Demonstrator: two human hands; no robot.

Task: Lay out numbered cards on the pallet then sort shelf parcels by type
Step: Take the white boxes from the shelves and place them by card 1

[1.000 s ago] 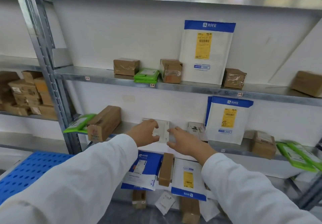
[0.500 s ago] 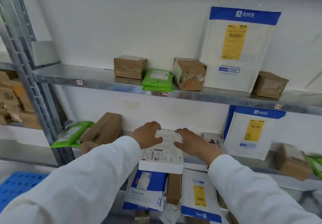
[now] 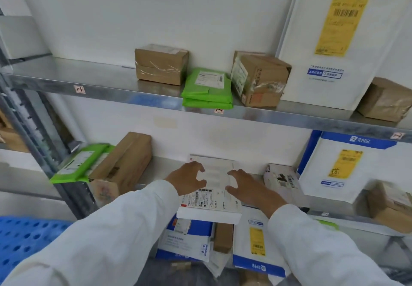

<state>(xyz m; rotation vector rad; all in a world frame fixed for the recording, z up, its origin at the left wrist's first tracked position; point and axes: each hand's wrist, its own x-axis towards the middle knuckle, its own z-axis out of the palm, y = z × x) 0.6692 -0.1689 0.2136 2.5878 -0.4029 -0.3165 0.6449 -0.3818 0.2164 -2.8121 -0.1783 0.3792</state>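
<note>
A flat white box with a barcode label lies on the middle shelf, its near end sticking out past the shelf edge. My left hand grips its left side and my right hand its right side, fingers curled over the top. To its left lie a long brown box and a green mailer. To its right are a small white box, a blue-topped white mailer and a brown box. A corner of the blue pallet shows at the lower left.
The upper shelf carries two brown boxes, stacked green mailers, a tall white mailer and another brown box. Below my hands lie blue-and-white mailers and a narrow brown box. A steel upright stands at the left.
Both hands took the white box by its sides and drew it forward over the shelf edge. The view has moved closer to the shelves.
</note>
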